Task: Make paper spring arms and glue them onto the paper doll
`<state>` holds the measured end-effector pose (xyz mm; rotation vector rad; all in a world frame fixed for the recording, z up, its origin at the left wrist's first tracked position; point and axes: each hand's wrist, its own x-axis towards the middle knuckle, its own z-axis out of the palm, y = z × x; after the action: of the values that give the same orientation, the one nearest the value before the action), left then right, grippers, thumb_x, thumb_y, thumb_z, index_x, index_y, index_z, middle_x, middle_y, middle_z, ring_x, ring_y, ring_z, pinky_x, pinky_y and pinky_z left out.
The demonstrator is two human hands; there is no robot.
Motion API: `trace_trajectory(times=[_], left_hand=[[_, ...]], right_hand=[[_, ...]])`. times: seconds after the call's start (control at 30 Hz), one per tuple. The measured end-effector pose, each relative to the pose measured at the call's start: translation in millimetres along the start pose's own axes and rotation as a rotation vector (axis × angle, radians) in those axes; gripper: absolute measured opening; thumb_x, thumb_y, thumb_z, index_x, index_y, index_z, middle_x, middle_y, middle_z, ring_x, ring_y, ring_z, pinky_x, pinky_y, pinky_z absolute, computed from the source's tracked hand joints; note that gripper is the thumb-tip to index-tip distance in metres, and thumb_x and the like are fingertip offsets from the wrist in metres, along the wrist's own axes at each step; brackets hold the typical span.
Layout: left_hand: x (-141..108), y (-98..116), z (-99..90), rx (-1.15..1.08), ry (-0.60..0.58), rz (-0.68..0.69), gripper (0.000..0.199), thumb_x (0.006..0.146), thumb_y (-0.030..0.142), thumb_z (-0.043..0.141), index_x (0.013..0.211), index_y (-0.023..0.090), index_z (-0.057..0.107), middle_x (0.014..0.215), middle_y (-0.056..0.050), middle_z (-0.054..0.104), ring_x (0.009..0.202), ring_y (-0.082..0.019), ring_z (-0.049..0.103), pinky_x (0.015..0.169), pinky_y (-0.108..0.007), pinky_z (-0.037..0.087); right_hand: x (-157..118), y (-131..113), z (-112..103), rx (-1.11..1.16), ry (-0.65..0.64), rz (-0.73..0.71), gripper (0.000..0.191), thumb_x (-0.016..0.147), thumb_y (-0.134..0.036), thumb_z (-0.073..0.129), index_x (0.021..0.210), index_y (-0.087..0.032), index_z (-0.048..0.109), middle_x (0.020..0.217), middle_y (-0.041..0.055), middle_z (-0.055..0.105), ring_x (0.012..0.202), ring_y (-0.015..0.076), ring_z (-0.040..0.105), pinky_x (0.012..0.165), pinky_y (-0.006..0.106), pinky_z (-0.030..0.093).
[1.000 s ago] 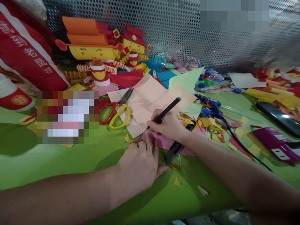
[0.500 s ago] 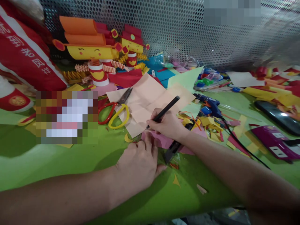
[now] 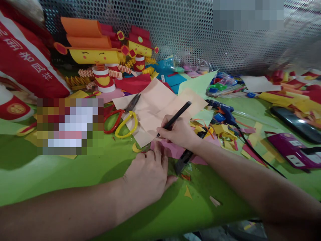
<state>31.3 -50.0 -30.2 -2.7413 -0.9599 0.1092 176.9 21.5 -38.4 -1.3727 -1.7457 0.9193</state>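
Note:
My right hand (image 3: 178, 131) is closed round a black pen (image 3: 177, 115), its tip down at the front edge of the peach paper (image 3: 160, 93). My left hand (image 3: 147, 172) lies on the green table with its fingers stretched forward and its thumb out. Its fingertips are close to the paper's near corner; whether they press on it I cannot tell. Scissors (image 3: 126, 122) with one red and one yellow handle rest on the paper's left side. Under my right wrist are pink paper (image 3: 174, 149) and a dark utility knife (image 3: 182, 161).
Two paper figures with yellow faces (image 3: 96, 56) stand at the back left. Paper scraps (image 3: 225, 132), a blue glue gun (image 3: 224, 112) with a black cord, a dark phone (image 3: 297, 123) and a purple power strip (image 3: 292, 149) lie to the right. A perforated metal panel (image 3: 175, 33) rises behind.
The view has shifted very slightly, so things sit a little further left. Both hands keep their places, and the pen is still at the paper's edge.

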Motion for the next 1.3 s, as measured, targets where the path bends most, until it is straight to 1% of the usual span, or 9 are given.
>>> trace_trajectory(times=[0.3, 0.43, 0.63, 0.87, 1.07, 1.3], left_hand=[[0.2, 0.0, -1.6, 0.004, -0.03, -0.008, 0.058, 0.088, 0.048, 0.033, 0.119, 0.003, 0.054, 0.118, -0.031, 0.054, 0.078, -0.028, 0.063, 0.054, -0.034, 0.046], [-1.3, 1.1, -2.0, 0.013, -0.002, -0.018, 0.058, 0.088, 0.048, 0.033, 0.118, 0.004, 0.055, 0.115, -0.03, 0.056, 0.075, -0.028, 0.062, 0.053, -0.033, 0.046], [-4.2, 2.8, -2.1, 0.031, 0.038, 0.0, 0.053, 0.088, 0.044, 0.035, 0.114, 0.005, 0.058, 0.101, -0.024, 0.064, 0.071, -0.025, 0.061, 0.054, -0.032, 0.044], [-3.7, 2.3, -2.4, 0.033, 0.072, -0.001, 0.052, 0.088, 0.045, 0.038, 0.111, 0.004, 0.059, 0.091, -0.021, 0.066, 0.069, -0.024, 0.06, 0.052, -0.031, 0.041], [-4.0, 2.3, -0.5, 0.032, 0.1, -0.004, 0.053, 0.087, 0.046, 0.037, 0.108, 0.004, 0.062, 0.104, -0.026, 0.063, 0.07, -0.025, 0.061, 0.053, -0.032, 0.043], [-3.6, 2.1, -0.8, 0.03, 0.077, -0.007, 0.052, 0.088, 0.045, 0.035, 0.111, 0.005, 0.06, 0.107, -0.025, 0.062, 0.072, -0.024, 0.062, 0.053, -0.031, 0.043]], right_hand=[[0.1, -0.1, -0.3, 0.003, 0.001, 0.003, 0.014, 0.068, -0.02, 0.054, 0.061, -0.02, 0.042, 0.052, -0.0046, 0.049, 0.044, 0.0078, 0.046, 0.045, 0.023, 0.038], [0.3, 1.0, 0.4, 0.007, 0.008, 0.008, 0.014, 0.067, -0.02, 0.054, 0.06, -0.02, 0.042, 0.052, -0.0044, 0.049, 0.045, 0.0079, 0.047, 0.045, 0.023, 0.038], [0.2, 0.8, -0.4, 0.002, 0.005, 0.022, 0.013, 0.067, -0.021, 0.055, 0.061, -0.02, 0.043, 0.051, -0.0047, 0.049, 0.044, 0.0075, 0.047, 0.043, 0.021, 0.038], [-1.2, -1.6, -0.1, 0.097, 0.005, 0.056, 0.014, 0.066, -0.021, 0.055, 0.061, -0.02, 0.043, 0.048, -0.0062, 0.048, 0.039, 0.0063, 0.046, 0.039, 0.02, 0.036], [-3.6, -5.0, -0.1, 0.222, -0.049, 0.092, 0.014, 0.066, -0.021, 0.056, 0.062, -0.02, 0.042, 0.045, -0.0066, 0.05, 0.036, 0.0068, 0.048, 0.035, 0.018, 0.037], [-3.6, -4.9, -0.5, 0.192, -0.064, 0.048, 0.015, 0.066, -0.022, 0.058, 0.061, -0.02, 0.043, 0.046, -0.0069, 0.048, 0.038, 0.0068, 0.047, 0.037, 0.019, 0.037]])
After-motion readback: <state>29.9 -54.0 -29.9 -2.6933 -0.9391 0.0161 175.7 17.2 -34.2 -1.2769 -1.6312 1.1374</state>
